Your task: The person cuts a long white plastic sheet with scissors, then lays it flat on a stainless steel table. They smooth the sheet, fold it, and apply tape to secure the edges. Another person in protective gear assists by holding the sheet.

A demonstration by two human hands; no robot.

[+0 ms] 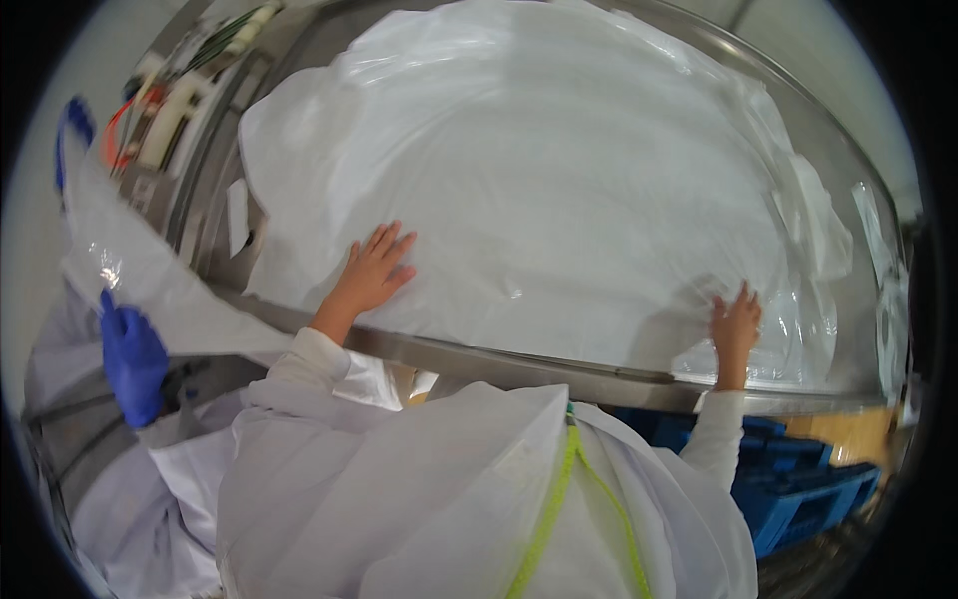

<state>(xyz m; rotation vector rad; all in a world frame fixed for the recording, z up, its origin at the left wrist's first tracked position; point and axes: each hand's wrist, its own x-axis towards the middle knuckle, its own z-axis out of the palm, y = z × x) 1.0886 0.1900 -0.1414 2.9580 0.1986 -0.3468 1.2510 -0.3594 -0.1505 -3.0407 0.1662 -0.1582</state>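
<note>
A large stack of thin, glossy white plastic sheets or bags [559, 190] covers most of the metal table, its edges wrinkled and uneven. Flat on its near left part rests my left hand [369, 270], with the fingers spread. My right hand [736, 324] touches the plastic near the front right corner; its fingers are apart and slightly bent. Neither hand grips anything. Around that corner the plastic is creased and shiny.
At the left, a co-worker's blue-gloved hand [132, 359] is at a separate white plastic sheet [150, 265]. Machine parts with an orange tube [115, 135] stand beyond. The metal table edge [519, 367] runs before me. Blue pallets [798, 494] lie below right.
</note>
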